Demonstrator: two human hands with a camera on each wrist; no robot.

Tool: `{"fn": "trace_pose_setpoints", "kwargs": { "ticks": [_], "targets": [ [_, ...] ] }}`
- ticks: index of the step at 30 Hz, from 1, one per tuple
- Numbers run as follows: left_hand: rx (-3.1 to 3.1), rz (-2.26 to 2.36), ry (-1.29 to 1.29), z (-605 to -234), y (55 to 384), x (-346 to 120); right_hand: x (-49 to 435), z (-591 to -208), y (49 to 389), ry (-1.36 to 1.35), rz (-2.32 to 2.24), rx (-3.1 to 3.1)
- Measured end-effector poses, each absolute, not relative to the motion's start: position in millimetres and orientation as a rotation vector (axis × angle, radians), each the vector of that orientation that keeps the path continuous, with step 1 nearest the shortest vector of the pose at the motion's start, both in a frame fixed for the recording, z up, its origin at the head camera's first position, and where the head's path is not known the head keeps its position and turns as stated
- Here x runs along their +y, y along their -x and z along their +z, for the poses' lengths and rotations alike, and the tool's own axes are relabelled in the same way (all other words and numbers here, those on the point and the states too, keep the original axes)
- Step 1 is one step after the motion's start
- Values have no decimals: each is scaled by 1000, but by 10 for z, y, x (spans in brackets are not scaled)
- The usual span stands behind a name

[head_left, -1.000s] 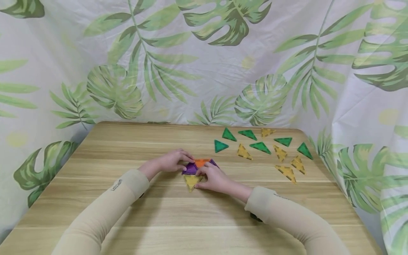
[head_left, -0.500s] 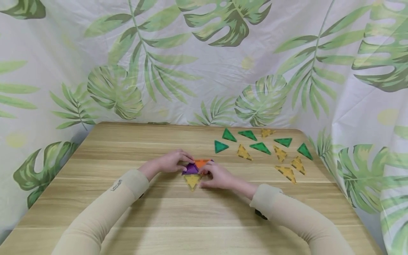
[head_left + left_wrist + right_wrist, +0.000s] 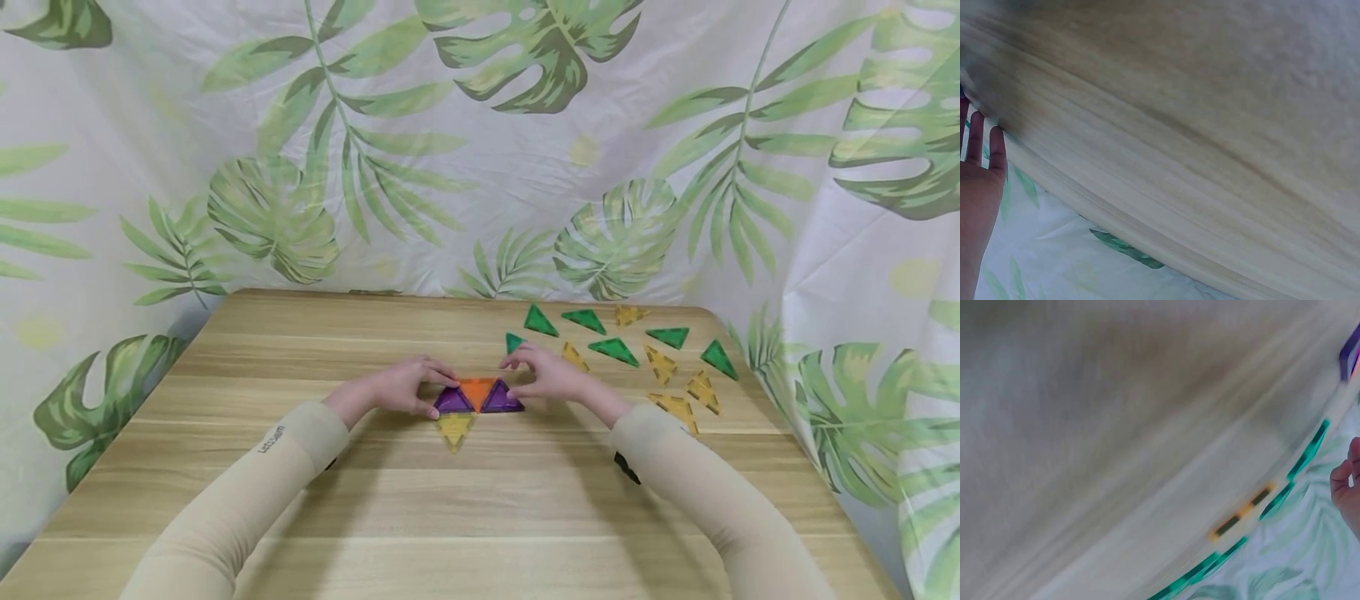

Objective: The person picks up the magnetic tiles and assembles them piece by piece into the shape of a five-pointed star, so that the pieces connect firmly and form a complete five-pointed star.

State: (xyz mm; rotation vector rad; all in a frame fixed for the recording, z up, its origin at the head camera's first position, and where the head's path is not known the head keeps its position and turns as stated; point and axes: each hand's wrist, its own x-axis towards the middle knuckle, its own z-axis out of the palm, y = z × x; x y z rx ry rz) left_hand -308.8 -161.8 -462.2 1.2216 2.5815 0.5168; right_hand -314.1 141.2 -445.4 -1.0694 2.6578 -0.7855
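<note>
**Tile cluster (image 3: 477,389) lies flat mid-table, both hands at its sides**

Nearest is the yellow tile (image 3: 454,430) on the wooden table (image 3: 465,517), its point towards the near edge and its base appearing to touch the left purple tile (image 3: 453,401). That tile, the orange tile (image 3: 476,392) and the right purple tile (image 3: 498,401) sit side by side in a row, between the table's left and right edges.

The left hand (image 3: 408,385) has thumb and forefinger parted, resting at the left purple tile's near and far corners. The right hand (image 3: 551,373) is spread, thumb away from bent fingers; whether the thumb touches the right purple tile I cannot tell.

The tiles look light, stiff and smooth, so they would probably slide easily. Best to take one by its outer edges or corners; a knock on one could shift its neighbours.

Beyond, green tiles (image 3: 614,351) and loose yellow tiles (image 3: 674,408) scatter towards the table's far right corner. Behind the far edge hangs a leaf-print cloth (image 3: 450,192).
</note>
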Motion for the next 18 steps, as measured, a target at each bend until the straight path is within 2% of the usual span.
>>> {"fn": "trace_pose_setpoints", "kwargs": {
  "ticks": [18],
  "targets": [
    [2610, 490, -1267, -4635, 3065, -1623, 1493, -4530, 3681, 978, -513, 2823]
  ]
}}
